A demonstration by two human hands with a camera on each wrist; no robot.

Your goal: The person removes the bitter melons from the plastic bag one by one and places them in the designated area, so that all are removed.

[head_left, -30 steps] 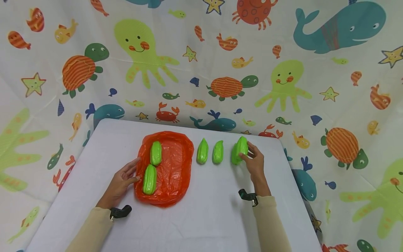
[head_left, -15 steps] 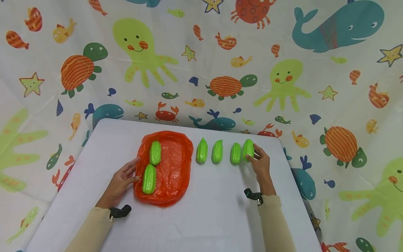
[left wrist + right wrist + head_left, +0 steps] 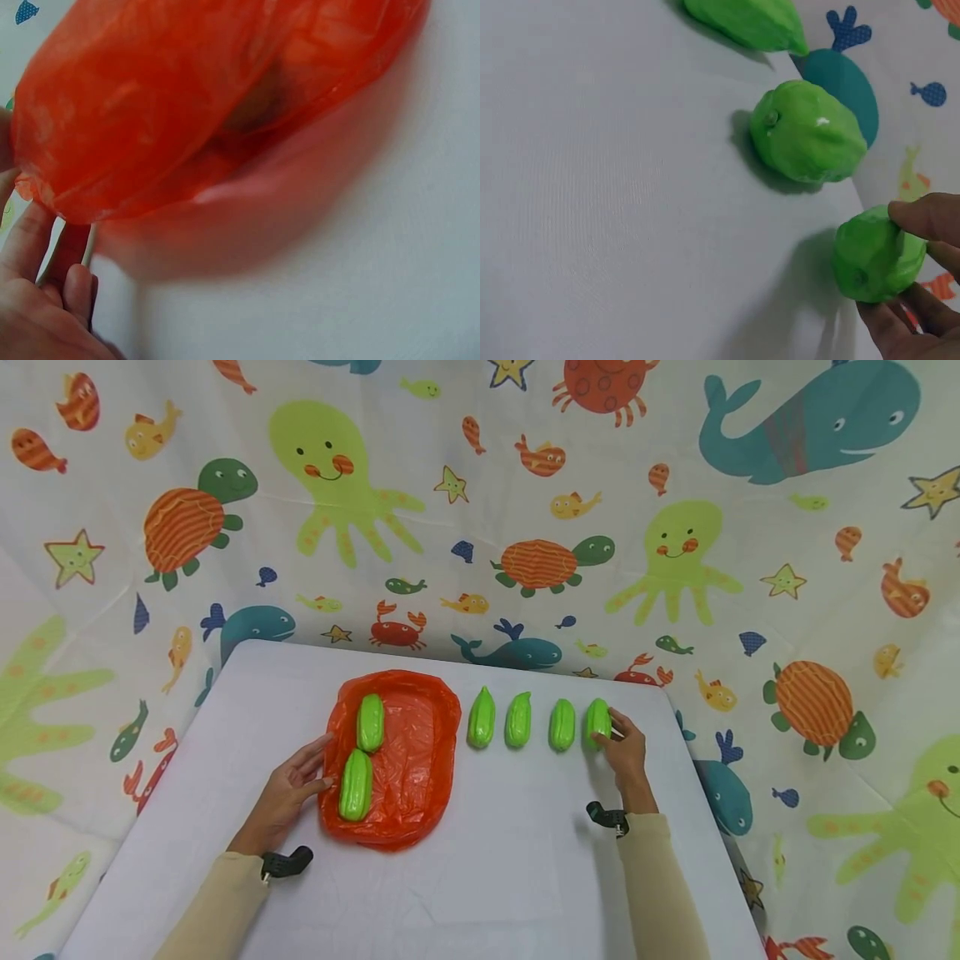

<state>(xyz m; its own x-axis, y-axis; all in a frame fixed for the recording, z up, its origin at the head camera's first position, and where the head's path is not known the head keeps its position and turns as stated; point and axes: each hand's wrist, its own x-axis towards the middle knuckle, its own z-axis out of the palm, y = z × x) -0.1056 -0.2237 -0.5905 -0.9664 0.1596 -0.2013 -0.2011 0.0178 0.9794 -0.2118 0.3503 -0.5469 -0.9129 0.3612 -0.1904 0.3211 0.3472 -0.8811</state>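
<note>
A shallow container [image 3: 408, 831] covered in red plastic stands on the left half of the table, holding two green ribbed gourds [image 3: 356, 785]. My left hand [image 3: 288, 789] is at its left rim; the left wrist view shows red plastic [image 3: 150, 112] between thumb and fingers. At the back right, my right hand [image 3: 624, 752] grips a green gourd [image 3: 597, 720] between thumb and fingers. That gourd [image 3: 874, 255] faces the right wrist camera with its stem end. It is the rightmost of a row, beside another gourd [image 3: 562, 724], which lies apart from it.
Two more gourds, one near the container [image 3: 482, 718] and one beside it [image 3: 518, 720], continue the row. The white table [image 3: 495, 860] ends behind the row, where a curtain [image 3: 420, 510] printed with sea animals hangs. A black camera mount sits on each wrist.
My right hand has carried its gourd rightward and lowered it, from overlapping the neighbouring gourd to the row's right end. The left hand has stayed at the container's rim.
</note>
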